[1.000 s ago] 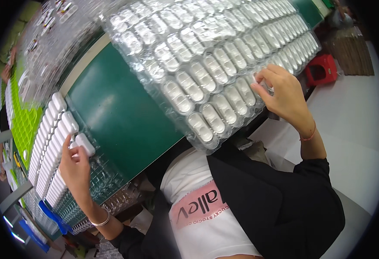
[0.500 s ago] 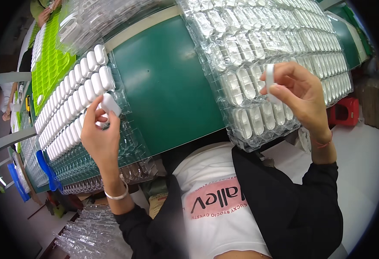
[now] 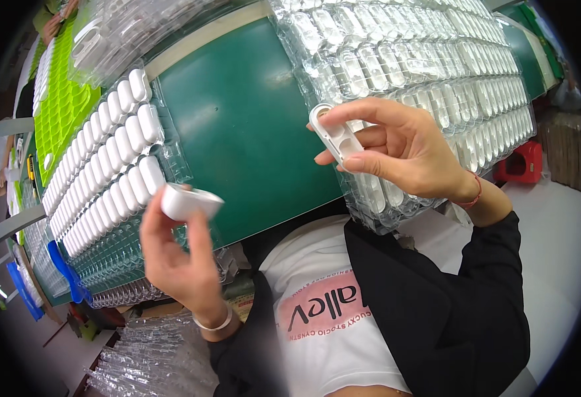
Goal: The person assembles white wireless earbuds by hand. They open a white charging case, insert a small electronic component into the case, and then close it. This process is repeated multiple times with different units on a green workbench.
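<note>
My left hand (image 3: 183, 261), slightly smeared by motion, pinches a hollow white rounded plastic shell (image 3: 188, 202) between thumb and fingers. It hovers by the near right corner of a tray of similar white shells (image 3: 126, 141), standing in rows. My right hand (image 3: 406, 147) grips a slim oblong white plastic insert (image 3: 335, 137) by its ends, with the thumb at the near end and the index finger at the far end. Round recesses show on the insert's face. Held over the left edge of the clear trays (image 3: 429, 106), it is apart from the shell.
Between the trays lies the green table top (image 3: 241, 126). Other clear trays (image 3: 131, 33) are stacked at the far left, beside a lime-green tray (image 3: 65, 109). A blue tool (image 3: 68, 271) lies at the left edge. Another person's hand (image 3: 52, 28) shows at top left.
My left hand has brought the shell away from the tray, toward me and slightly right. My right hand has moved left with the insert and turned its recessed face into view.
</note>
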